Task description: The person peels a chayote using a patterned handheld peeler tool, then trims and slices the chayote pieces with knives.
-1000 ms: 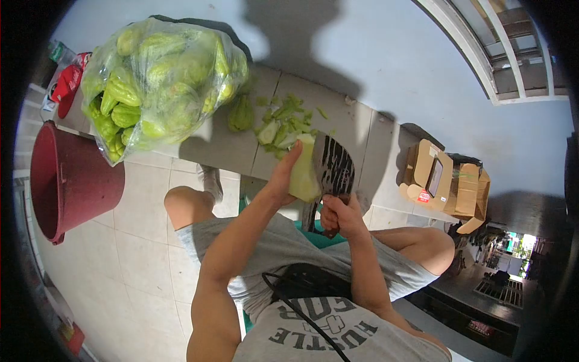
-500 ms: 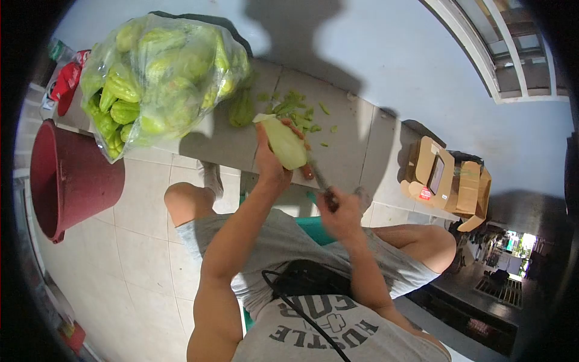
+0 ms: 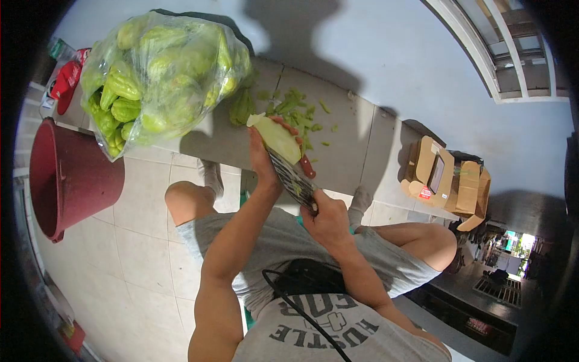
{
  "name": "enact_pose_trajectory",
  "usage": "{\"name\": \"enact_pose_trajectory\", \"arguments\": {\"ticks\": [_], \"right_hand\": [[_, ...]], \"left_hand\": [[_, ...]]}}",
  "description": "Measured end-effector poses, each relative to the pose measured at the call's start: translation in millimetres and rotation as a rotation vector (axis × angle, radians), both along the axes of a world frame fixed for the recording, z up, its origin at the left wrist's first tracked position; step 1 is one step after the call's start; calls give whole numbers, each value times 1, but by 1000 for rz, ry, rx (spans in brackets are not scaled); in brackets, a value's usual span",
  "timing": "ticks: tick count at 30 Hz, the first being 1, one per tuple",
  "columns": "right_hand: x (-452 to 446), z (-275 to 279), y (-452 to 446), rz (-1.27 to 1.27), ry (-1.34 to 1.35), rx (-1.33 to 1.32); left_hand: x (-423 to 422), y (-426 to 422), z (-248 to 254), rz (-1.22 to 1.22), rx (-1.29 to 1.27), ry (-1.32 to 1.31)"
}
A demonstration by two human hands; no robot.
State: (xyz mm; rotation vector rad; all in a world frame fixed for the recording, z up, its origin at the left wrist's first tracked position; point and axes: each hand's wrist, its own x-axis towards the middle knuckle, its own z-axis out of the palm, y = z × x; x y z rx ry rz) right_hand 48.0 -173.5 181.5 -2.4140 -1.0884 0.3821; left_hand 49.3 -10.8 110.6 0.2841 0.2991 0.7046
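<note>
A pale peeled vegetable [image 3: 278,137] rests in my left hand [image 3: 263,161], whose fingers wrap round it above the tiled ledge [image 3: 338,120]. My right hand [image 3: 329,221] grips the handle of a broad dark-streaked knife [image 3: 291,180]. The blade lies along the near side of the vegetable, beside my left hand. Green peelings [image 3: 294,105] are scattered on the ledge just beyond. A red-brown handle [image 3: 307,166] shows on the ledge, right of the vegetable. One whole green vegetable [image 3: 242,107] sits between the peelings and the plastic bag.
A large clear bag of green vegetables [image 3: 175,72] stands on the ledge at the left. Below it is a dark red bucket [image 3: 78,181]. Red cloth [image 3: 66,80] lies at the far left. Open cardboard boxes [image 3: 443,178] are at the right, under a barred window [image 3: 512,48].
The vegetable has moved left and tilted. The knife has turned from its broad upright position to lie along the vegetable's near side, and my right hand has shifted left with it.
</note>
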Motion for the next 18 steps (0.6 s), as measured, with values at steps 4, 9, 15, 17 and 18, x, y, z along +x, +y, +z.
{"name": "enact_pose_trajectory", "arguments": {"ticks": [4,9,15,17,18], "right_hand": [[-2,3,-1,4,31,-27],[2,-7,5,-49,12,24],[8,-15,13,-40,-21,-39],[8,-16,15,-33,-44,-35],[8,-17,16,-24,-68,-30]], "left_hand": [[-1,-1,-1,33,29,20],[-1,-4,2,54,86,32],[1,-8,4,18,-97,62],[2,-6,3,24,-108,99],[2,-5,4,25,-107,98]]}}
